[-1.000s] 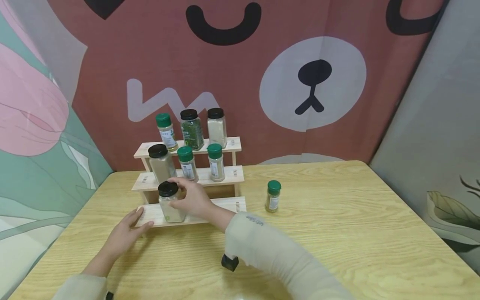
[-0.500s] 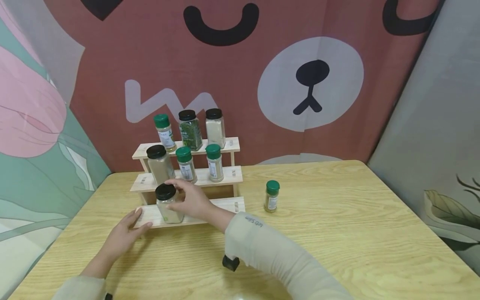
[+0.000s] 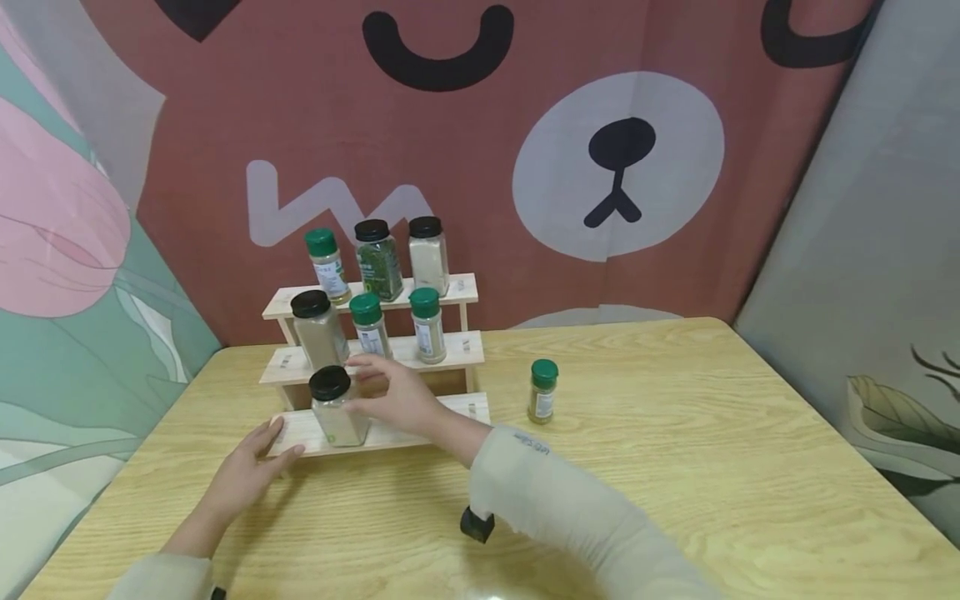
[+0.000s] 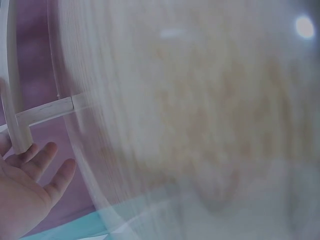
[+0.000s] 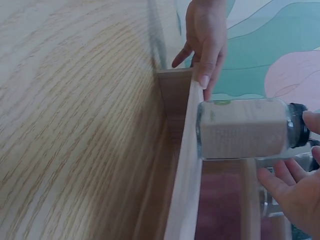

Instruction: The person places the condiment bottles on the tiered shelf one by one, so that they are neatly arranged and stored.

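Note:
A three-tier wooden spice rack (image 3: 450, 410) stands on the table. On the left of its bottom shelf, a black-capped clear jar (image 3: 341, 423) of pale powder stands upright. My right hand (image 3: 401, 402) is at the jar's right side, fingers loosely spread; in the right wrist view the fingers (image 5: 287, 182) stand off its glass, with one fingertip close to the cap. My left hand (image 3: 243, 471) holds the rack's lower left end, the thumb toward the front edge and fingers at the side. In the left wrist view its fingers (image 4: 62, 177) lie around the board's end.
Green- and black-capped spice jars fill the rack's middle and top shelves, among them a green herb jar (image 3: 380, 271) and a tan powder jar (image 3: 318, 333). Right of the rack, a small green-capped bottle (image 3: 542, 400) stands on the wooden table (image 3: 675, 450). Printed curtains hang behind.
The right hand has eased off the black-capped jar, its fingers opening and drawing slightly right. The jar stays on the bottom shelf. The left hand keeps its place.

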A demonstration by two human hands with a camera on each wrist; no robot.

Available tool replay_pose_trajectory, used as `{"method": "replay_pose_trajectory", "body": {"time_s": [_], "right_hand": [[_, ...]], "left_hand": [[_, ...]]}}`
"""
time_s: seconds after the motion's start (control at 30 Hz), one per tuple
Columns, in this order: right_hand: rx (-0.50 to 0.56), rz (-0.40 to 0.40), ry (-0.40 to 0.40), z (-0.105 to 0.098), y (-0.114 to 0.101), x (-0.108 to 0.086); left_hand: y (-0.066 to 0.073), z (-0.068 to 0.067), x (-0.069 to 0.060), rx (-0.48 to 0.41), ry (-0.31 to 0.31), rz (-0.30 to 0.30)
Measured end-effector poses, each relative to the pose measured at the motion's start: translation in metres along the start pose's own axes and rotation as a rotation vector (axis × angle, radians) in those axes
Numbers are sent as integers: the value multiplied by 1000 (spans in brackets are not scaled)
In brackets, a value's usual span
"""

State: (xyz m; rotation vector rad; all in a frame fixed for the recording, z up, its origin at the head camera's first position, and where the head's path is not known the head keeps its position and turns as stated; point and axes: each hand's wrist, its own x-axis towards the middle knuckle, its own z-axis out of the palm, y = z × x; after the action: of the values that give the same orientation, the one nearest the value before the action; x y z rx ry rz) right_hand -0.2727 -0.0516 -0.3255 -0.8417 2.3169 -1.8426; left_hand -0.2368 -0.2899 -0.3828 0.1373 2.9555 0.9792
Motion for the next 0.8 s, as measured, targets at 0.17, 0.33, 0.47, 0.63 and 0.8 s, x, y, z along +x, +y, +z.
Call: {"method": "replay_pose_trajectory", "body": {"time_s": [0.17, 0.33, 0.47, 0.63, 0.8], "right_hand": [[19, 13, -22, -15, -6, -14], [31, 18, -29, -32, -4, -30], [24, 24, -10, -49, 0, -43], [-12, 34, 19, -74, 7, -58], [-34, 54, 39, -99, 9, -68]], "left_hand": [[-2, -1, 1, 10, -4, 5], [-3, -1, 1, 12, 2, 15], [-3, 0, 0, 4, 11, 22], [-3, 0, -1, 3, 9, 21], [-2, -1, 0, 8, 13, 37]]}}
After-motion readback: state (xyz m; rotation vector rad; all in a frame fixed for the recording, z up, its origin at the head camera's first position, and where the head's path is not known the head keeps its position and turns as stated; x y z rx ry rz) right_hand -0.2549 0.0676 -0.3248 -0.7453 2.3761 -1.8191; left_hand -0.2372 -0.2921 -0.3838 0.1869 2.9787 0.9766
